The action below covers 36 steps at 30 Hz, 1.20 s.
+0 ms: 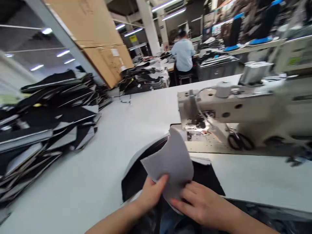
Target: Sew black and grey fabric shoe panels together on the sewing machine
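Note:
I hold a grey fabric piece (172, 161) upright near the table's front edge. My left hand (151, 193) pinches its lower left corner, thumb on top. My right hand (201, 204) grips its lower right edge with curled fingers. Beneath the grey piece lies a black fabric piece (136, 177) with a pale edge. Just beyond stands a white sewing machine (234, 109), its needle area (198, 125) lit.
A large pile of black and grey cut pieces (46, 120) covers the left of the white table (97, 169). Black scissors (237, 140) lie on the machine bed. Cardboard boxes (97, 42) stand behind. A person in a light blue shirt (183, 55) sits at a far table.

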Motion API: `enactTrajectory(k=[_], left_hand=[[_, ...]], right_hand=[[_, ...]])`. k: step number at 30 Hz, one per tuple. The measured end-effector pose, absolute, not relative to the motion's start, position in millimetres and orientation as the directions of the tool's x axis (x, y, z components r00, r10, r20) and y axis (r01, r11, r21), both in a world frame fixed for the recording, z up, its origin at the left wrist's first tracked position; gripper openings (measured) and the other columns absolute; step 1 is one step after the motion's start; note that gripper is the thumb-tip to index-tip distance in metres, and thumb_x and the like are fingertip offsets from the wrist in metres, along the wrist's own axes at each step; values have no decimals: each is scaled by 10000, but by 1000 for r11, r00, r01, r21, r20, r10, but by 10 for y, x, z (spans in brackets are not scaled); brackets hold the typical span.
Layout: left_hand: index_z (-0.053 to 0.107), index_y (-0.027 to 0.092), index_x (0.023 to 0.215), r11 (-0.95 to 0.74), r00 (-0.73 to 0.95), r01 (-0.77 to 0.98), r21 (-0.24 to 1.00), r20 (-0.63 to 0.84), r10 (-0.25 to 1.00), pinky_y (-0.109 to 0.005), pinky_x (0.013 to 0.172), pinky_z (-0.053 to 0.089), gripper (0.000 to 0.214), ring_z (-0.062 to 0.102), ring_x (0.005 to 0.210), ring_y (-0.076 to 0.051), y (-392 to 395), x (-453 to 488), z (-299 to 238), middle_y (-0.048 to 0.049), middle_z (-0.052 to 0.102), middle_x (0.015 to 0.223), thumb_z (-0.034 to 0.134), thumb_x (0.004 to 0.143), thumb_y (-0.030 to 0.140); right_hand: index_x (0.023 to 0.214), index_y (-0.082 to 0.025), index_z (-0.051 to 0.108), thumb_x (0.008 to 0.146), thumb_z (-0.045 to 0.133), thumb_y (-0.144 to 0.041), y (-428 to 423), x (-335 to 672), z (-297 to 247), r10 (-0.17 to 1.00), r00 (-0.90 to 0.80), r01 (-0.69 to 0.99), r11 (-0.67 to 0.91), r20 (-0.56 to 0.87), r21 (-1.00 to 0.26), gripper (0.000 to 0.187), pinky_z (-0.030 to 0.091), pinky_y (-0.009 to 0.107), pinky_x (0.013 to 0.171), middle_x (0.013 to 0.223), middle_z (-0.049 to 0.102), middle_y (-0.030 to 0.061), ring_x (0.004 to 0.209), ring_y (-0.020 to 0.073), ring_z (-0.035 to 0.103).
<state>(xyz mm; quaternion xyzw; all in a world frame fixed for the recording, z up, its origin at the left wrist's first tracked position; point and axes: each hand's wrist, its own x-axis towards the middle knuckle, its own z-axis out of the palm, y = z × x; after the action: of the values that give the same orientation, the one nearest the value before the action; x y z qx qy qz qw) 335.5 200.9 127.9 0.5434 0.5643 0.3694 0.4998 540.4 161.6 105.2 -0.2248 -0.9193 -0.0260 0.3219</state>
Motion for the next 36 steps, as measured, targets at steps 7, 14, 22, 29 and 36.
enactTrajectory(k=[7, 14, 22, 29, 36], left_hand=[[554, 190, 628, -286, 279, 685, 670, 122, 952, -235, 510, 393, 161, 502, 531, -138, 2361, 2574, 2031, 7, 542, 570, 467, 737, 270], [594, 181, 840, -552, 502, 829, -87, -317, 804, -312, 663, 468, 157, 638, 788, -246, 3066, 3277, 1613, -74, 666, 845, 479, 828, 287], [598, 180, 926, -508, 463, 861, -9, -397, 792, -329, 720, 475, 399, 628, 861, -253, 3702, 3808, 1225, -79, 659, 923, 382, 928, 515], [452, 157, 1268, -704, 683, 707, -72, -191, 705, -420, 1012, 360, 444, 392, 1261, -303, 3439, 3945, 1160, -161, 391, 1399, 536, 882, 360], [96, 148, 1480, -783, 740, 601, 160, -482, 469, -509, 1120, 188, 907, 65, 1420, -336, 3394, 3804, 1234, -147, 55, 1563, 575, 774, 455]], right_hand=[[1121, -118, 616, 914, 532, -326, 2616, 4678, 1052, 623, -743, 615, 780, 247, -117, 305, 415, 402, 954, 1220, 571, 160, 1117, 262, 513], [1282, -95, 550, 834, 615, -269, 2953, 4922, 585, 702, -696, 692, 712, 150, -118, 486, 329, 499, 1059, 1406, 418, 210, 1321, 343, 349], [1255, -95, 531, 877, 537, -274, 2438, 5846, 664, 628, -736, 593, 779, 253, -206, 418, 367, 534, 1038, 1258, 550, 187, 1277, 320, 403], [961, -223, 633, 801, 657, -280, 2557, 6246, 735, 708, -672, 688, 705, 217, -170, 171, 454, 358, 681, 947, 588, 88, 839, 249, 578], [1063, -180, 600, 899, 476, -197, 2485, 6187, 611, 721, -652, 714, 688, 236, -131, 206, 291, 285, 502, 693, 544, 11, 563, 155, 530]])
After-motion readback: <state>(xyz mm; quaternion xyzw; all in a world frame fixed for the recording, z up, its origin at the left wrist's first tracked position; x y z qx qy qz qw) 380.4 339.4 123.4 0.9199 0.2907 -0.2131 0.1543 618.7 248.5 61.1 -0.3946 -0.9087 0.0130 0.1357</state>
